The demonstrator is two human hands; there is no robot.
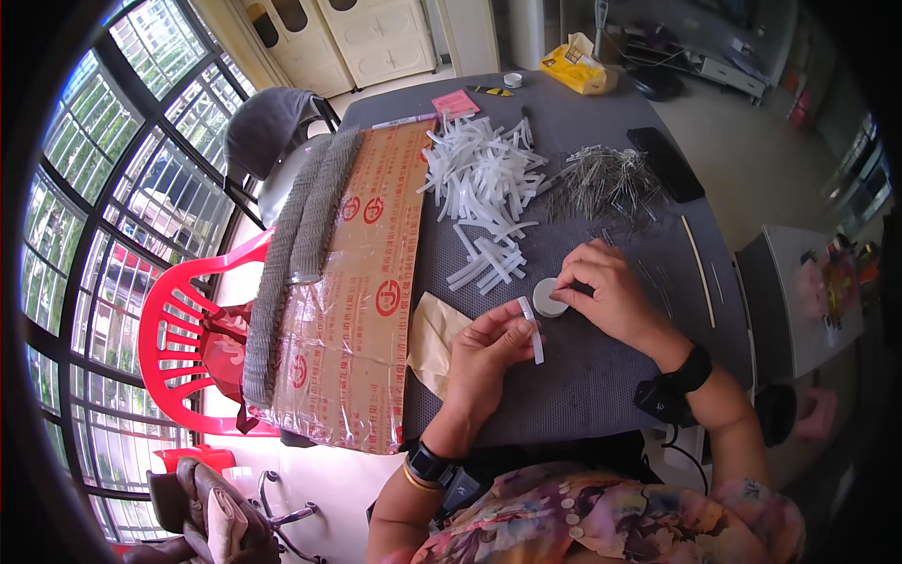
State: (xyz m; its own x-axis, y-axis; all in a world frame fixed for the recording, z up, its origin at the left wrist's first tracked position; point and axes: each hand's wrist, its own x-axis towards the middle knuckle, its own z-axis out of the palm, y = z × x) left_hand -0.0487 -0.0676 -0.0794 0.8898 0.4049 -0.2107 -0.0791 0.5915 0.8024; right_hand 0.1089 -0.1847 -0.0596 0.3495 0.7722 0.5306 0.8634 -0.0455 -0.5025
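My left hand (477, 362) pinches a short, translucent white plastic tube (537, 346) between thumb and fingers. Just to its right, my right hand (609, 289) has its fingertips pressed together at the rim of a small round white container (546, 301). Whatever those fingers hold, if anything, is too small to make out. Beyond both hands lies a heap of similar white tubes (479, 174), with a smaller loose group (490, 261) nearer me. A tangled pile of thin metal wires (609, 186) spreads to the right of the heap.
Cardboard under clear plastic (352, 310) covers the grey table's left side, with long grey ridged bundles (315, 202) along its edge. A beige cloth or paper piece (437, 338) lies beside my left hand. At right are a thin wooden stick (697, 268) and a black flat object (667, 164).
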